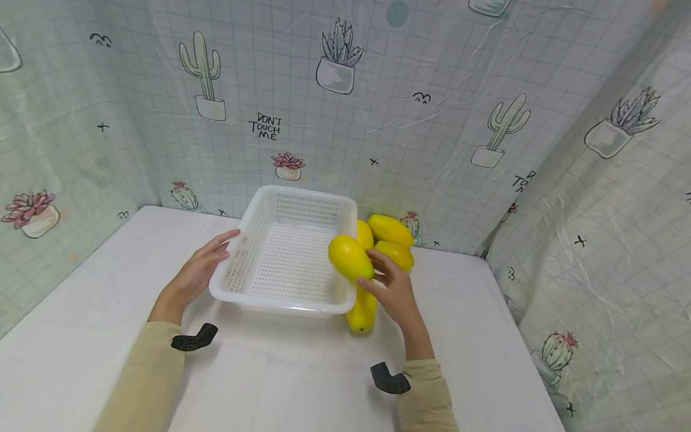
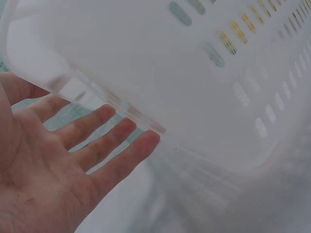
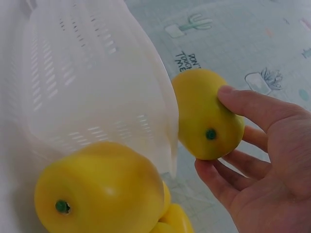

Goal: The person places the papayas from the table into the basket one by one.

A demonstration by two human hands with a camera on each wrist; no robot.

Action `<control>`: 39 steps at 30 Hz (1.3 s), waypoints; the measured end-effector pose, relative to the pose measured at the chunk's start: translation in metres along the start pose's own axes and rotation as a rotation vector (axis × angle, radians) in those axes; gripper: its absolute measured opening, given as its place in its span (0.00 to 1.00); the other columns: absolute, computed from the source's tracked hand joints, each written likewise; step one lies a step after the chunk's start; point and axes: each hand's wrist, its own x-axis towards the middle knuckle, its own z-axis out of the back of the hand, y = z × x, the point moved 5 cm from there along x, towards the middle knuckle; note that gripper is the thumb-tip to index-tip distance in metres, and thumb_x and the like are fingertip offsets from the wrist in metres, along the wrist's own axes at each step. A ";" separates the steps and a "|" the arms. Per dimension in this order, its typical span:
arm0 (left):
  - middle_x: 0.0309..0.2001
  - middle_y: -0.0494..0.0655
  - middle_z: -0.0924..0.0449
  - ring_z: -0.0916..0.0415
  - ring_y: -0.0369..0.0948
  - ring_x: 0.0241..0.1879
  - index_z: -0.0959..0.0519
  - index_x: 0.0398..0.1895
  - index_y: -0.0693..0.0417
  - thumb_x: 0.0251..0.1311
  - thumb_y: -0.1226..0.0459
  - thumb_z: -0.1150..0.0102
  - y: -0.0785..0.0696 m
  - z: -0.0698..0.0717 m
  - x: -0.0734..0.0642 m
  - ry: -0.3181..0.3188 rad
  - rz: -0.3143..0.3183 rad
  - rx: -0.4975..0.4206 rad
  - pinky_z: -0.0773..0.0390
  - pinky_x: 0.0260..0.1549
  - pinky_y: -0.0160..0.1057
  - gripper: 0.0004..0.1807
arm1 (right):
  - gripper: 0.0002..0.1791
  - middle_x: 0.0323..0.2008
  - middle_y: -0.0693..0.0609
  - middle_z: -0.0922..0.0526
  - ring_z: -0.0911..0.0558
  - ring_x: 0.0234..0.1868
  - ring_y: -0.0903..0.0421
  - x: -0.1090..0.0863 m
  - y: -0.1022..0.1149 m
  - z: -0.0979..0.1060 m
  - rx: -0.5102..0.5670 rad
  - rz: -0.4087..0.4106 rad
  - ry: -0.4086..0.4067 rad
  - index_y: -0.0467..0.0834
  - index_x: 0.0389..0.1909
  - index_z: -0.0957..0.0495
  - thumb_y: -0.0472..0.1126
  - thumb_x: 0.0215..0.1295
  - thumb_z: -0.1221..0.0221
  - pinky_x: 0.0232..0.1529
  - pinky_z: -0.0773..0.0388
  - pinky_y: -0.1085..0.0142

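Tan sleeves (image 1: 143, 378) are nearest us, just behind our hands, w/ a black mount (image 1: 194, 338) at L wrist & a 2nd mount (image 1: 391, 379) at R wrist. Our L hand (image 1: 197, 273) is spread, fingers fairly straight, tips touching the outer L side of the basket (image 1: 286, 307); thumb's partly hidden by the rim in L wrist view, so we can't tell what it does. Basket (white, slotted) sits btwn our hands. Our R hand (image 1: 394, 291) is partly closed: thumb on one side, fingertips on the other, pinching one yellow fruit (image 1: 349, 258). That's just past R palm to the L, at the basket's R rim; we can't tell if it touches. Other fruits (image 1: 390, 231), also yellow, lie by R hand on the white table (image 1: 302, 384): we count 3 past its fingertips & 1 to its L, a bit nearer us, beside the basket. Beyond both hands hangs cloth (image 1: 410, 132) w/ cactus prints & "Don't touch me" lettering.
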 end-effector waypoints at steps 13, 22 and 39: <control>0.78 0.47 0.54 0.41 0.32 0.65 0.50 0.77 0.35 0.74 0.54 0.61 -0.001 0.000 -0.001 0.014 -0.004 0.010 0.38 0.60 0.39 0.29 | 0.30 0.62 0.38 0.27 0.26 0.62 0.38 0.000 0.005 -0.006 0.013 0.031 0.004 0.35 0.64 0.31 0.34 0.60 0.36 0.61 0.26 0.49; 0.78 0.47 0.55 0.42 0.30 0.66 0.50 0.76 0.34 0.74 0.53 0.60 -0.001 0.000 -0.001 0.007 0.006 0.000 0.38 0.64 0.40 0.30 | 0.30 0.63 0.38 0.27 0.26 0.62 0.38 -0.001 0.007 -0.008 0.027 0.046 0.014 0.34 0.64 0.32 0.33 0.60 0.36 0.61 0.26 0.49; 0.78 0.48 0.53 0.39 0.30 0.64 0.50 0.76 0.34 0.74 0.53 0.60 0.001 0.001 -0.003 0.003 0.010 0.008 0.33 0.55 0.30 0.30 | 0.27 0.62 0.39 0.26 0.25 0.62 0.41 -0.002 0.005 -0.014 0.042 0.031 0.026 0.36 0.62 0.30 0.34 0.62 0.37 0.64 0.29 0.51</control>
